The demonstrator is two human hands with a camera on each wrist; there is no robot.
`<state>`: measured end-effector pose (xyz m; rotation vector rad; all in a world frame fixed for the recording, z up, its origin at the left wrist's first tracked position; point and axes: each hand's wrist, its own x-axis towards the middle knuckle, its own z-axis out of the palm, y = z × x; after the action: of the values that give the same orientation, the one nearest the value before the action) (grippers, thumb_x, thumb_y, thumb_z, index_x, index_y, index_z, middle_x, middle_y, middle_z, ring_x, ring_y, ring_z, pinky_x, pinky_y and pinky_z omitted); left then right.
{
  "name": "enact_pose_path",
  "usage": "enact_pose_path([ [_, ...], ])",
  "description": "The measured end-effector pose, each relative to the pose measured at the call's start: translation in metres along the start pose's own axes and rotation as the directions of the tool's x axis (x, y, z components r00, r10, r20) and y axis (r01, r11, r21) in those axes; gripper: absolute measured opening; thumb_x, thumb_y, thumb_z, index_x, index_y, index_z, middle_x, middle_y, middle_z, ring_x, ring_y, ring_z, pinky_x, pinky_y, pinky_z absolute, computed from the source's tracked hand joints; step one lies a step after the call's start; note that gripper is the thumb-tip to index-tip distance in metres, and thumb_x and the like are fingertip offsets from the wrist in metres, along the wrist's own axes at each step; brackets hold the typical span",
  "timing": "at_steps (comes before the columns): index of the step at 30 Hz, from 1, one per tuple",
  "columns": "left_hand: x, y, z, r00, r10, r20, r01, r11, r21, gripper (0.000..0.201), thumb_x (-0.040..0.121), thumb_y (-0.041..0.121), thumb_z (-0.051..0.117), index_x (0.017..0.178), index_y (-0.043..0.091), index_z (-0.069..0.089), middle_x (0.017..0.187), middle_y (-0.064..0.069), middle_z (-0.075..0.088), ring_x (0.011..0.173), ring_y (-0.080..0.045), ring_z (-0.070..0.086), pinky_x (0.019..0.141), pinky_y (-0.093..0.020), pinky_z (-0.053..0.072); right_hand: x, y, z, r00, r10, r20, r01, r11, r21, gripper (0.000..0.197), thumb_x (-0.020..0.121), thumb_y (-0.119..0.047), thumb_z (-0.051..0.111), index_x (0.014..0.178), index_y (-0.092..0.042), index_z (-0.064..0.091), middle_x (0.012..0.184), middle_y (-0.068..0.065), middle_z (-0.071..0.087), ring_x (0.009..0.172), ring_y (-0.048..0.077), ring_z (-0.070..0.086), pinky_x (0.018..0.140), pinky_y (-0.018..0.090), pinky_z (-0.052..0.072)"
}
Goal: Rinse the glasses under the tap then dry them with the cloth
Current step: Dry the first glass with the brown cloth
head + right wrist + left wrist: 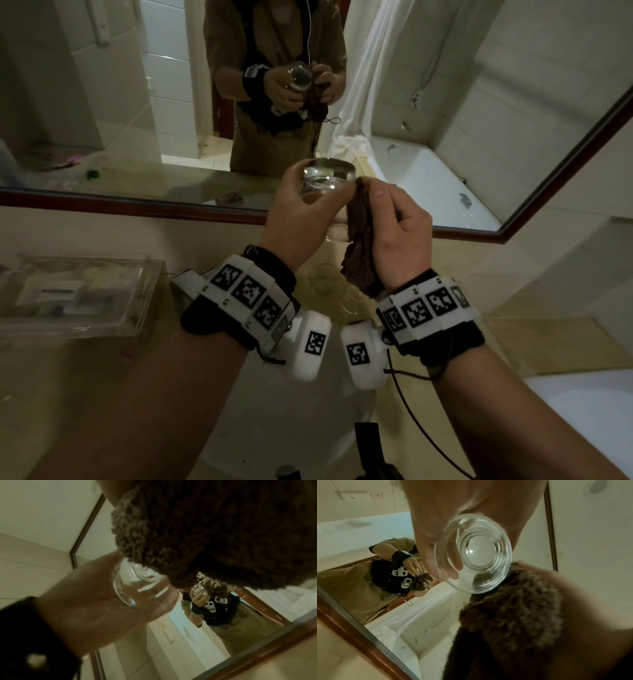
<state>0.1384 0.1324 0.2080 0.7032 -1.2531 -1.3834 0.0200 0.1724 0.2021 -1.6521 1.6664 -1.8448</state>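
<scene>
My left hand (301, 209) grips a clear glass tumbler (327, 181) raised in front of the mirror, fingers curled round its side. In the left wrist view the glass (476, 561) shows its thick round base, with the fingers (436, 555) behind it. My right hand (394, 222) pinches a dark brown cloth (359, 240) against the glass's right side; the cloth hangs down to the wrist. In the right wrist view the cloth (205, 534) fills the top and covers part of the glass (137, 585). A second glass (337, 291) stands on the counter below, blurred.
A wood-framed mirror (137, 209) runs along the wall ahead. A clear plastic tray (75, 298) with small items sits on the counter at left. The white basin (291, 428) lies below my wrists, with a dark fixture (370, 445) at its front.
</scene>
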Motion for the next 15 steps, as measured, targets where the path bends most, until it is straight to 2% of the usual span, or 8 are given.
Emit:
enact_pose_path([
  [2, -0.003, 0.0, 0.002, 0.998, -0.015, 0.054, 0.016, 1.0, -0.012, 0.041, 0.089, 0.016, 0.067, 0.126, 0.015, 0.05, 0.102, 0.002, 0.066, 0.087, -0.006, 0.067, 0.071, -0.02, 0.054, -0.001, 0.004, -0.001, 0.999, 0.042, -0.005, -0.042, 0.999, -0.006, 0.026, 0.097, -0.021, 0.047, 0.094, -0.012, 0.071, 0.082, -0.003, 0.066, 0.079, 0.005, 0.06, 0.074, 0.021, 0.047],
  [4, -0.004, -0.001, 0.004, 0.997, -0.024, 0.076, 0.027, 0.999, -0.043, 0.039, 0.09, 0.013, 0.066, 0.126, 0.011, 0.05, 0.098, 0.002, 0.066, 0.082, -0.006, 0.067, 0.067, -0.02, 0.053, 0.001, 0.006, -0.002, 0.997, 0.074, 0.004, -0.074, 0.997, -0.024, 0.029, 0.098, -0.017, 0.047, 0.08, -0.007, 0.068, 0.068, -0.005, 0.059, 0.064, 0.004, 0.052, 0.063, 0.022, 0.043],
  [6, -0.002, 0.0, 0.005, 0.999, -0.007, 0.032, 0.008, 1.0, -0.029, 0.04, 0.09, 0.014, 0.066, 0.126, 0.011, 0.051, 0.102, 0.0, 0.066, 0.087, -0.007, 0.067, 0.07, -0.02, 0.053, 0.006, 0.004, -0.001, 0.998, 0.056, 0.02, -0.055, 0.998, -0.02, 0.029, 0.097, -0.022, 0.047, 0.083, -0.009, 0.069, 0.07, -0.002, 0.062, 0.066, 0.011, 0.056, 0.063, 0.028, 0.046],
  [8, 0.001, -0.001, 0.002, 1.0, 0.019, -0.021, -0.019, 1.0, -0.001, 0.037, 0.089, 0.017, 0.068, 0.122, 0.017, 0.052, 0.106, 0.0, 0.066, 0.093, -0.008, 0.066, 0.075, -0.02, 0.053, 0.007, -0.002, 0.0, 0.999, 0.022, 0.032, -0.022, 1.0, 0.001, 0.027, 0.095, -0.028, 0.047, 0.093, -0.016, 0.071, 0.077, 0.0, 0.067, 0.072, 0.017, 0.063, 0.068, 0.032, 0.05],
  [11, 0.001, 0.0, -0.001, 1.0, 0.002, -0.02, -0.003, 0.999, -0.044, 0.034, 0.089, 0.02, 0.068, 0.119, 0.021, 0.053, 0.106, -0.001, 0.067, 0.089, -0.01, 0.066, 0.069, -0.02, 0.052, 0.008, -0.008, 0.001, 1.0, -0.005, 0.026, 0.004, 1.0, 0.019, 0.024, 0.096, -0.027, 0.047, 0.096, -0.02, 0.07, 0.082, -0.002, 0.068, 0.077, 0.013, 0.062, 0.072, 0.03, 0.05],
  [13, -0.001, 0.002, 0.0, 1.0, -0.014, 0.025, 0.016, 0.997, -0.074, 0.035, 0.09, 0.02, 0.067, 0.122, 0.019, 0.053, 0.108, -0.006, 0.066, 0.086, -0.012, 0.065, 0.066, -0.021, 0.051, 0.01, -0.006, 0.001, 0.999, 0.028, 0.025, -0.028, 1.0, -0.003, 0.024, 0.097, -0.024, 0.047, 0.09, -0.018, 0.07, 0.08, -0.002, 0.067, 0.074, 0.008, 0.06, 0.07, 0.027, 0.047],
  [15, -0.003, 0.002, 0.001, 0.998, -0.015, 0.059, 0.02, 0.997, -0.076, 0.038, 0.09, 0.02, 0.066, 0.125, 0.017, 0.051, 0.108, -0.009, 0.066, 0.086, -0.015, 0.065, 0.065, -0.023, 0.051, 0.011, -0.004, 0.0, 0.996, 0.077, 0.041, -0.077, 0.997, -0.015, 0.031, 0.099, -0.022, 0.047, 0.077, -0.011, 0.067, 0.069, 0.0, 0.061, 0.065, 0.009, 0.054, 0.063, 0.025, 0.044],
])
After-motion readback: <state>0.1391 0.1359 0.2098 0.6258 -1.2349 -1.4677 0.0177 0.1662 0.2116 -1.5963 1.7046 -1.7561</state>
